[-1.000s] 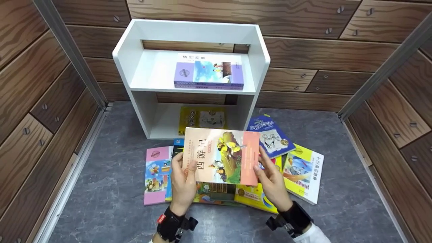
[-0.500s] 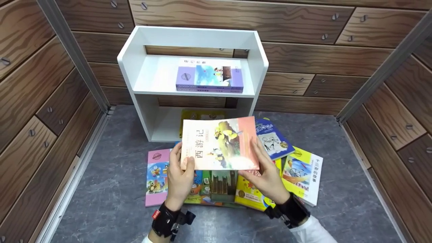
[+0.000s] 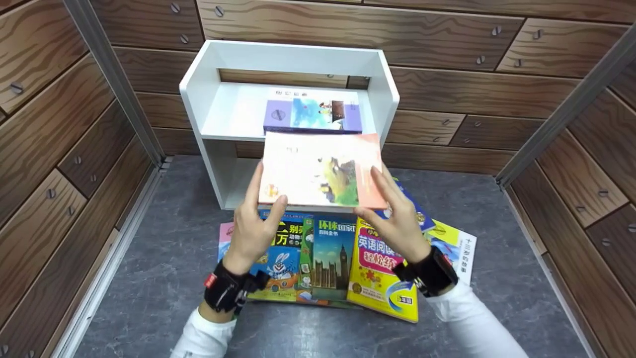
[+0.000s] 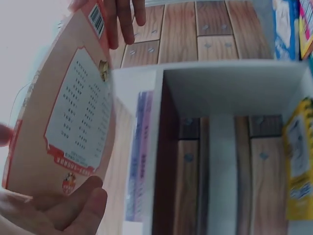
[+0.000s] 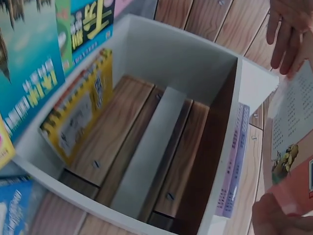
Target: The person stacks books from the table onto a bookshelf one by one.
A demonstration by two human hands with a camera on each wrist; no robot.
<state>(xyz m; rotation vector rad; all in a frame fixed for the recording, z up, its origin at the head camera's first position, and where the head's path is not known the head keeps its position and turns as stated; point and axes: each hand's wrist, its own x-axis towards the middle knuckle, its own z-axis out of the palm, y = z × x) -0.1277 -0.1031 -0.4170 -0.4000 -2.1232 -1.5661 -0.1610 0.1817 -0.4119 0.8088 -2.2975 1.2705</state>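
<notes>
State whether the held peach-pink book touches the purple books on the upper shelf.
Apart: the left wrist view shows wood-patterned wall between the held book and the purple books.

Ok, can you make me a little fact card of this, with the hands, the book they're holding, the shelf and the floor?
Left hand: grips the left end of the peach book
Right hand: grips its right end
Peach book: held in the air, glare washing out part of its front
Bookshelf: white, two levels
Upper level: small stack with a purple book on top
Lower level: yellow book, seen in the wrist views
Floor: grey, with several overlapping books
Walls: wood-look boards
</notes>
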